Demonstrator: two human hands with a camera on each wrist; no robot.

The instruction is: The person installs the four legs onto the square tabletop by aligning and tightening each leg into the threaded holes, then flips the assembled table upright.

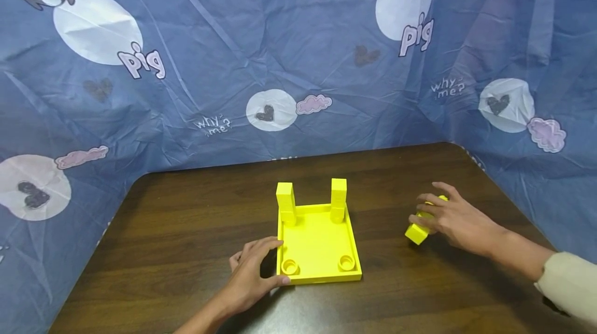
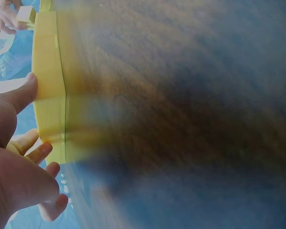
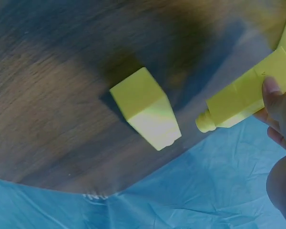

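Observation:
A yellow square tray (image 1: 322,243) with raised edges lies on the table. Two yellow square posts, a left one (image 1: 286,202) and a right one (image 1: 339,199), stand upright at its far corners. Round sockets (image 1: 290,267) show at both near corners. My left hand (image 1: 252,272) grips the tray's near left corner, thumb at the front edge and a finger on the left side. To the right of the tray, my right hand (image 1: 459,220) holds a yellow square post (image 3: 250,90) with a round peg on its end. Another yellow post (image 3: 145,107) lies near it in the right wrist view.
The dark wooden table (image 1: 186,230) has rounded far corners. Blue printed cloth (image 1: 233,64) hangs behind it and along its sides. The left wrist view is partly blurred.

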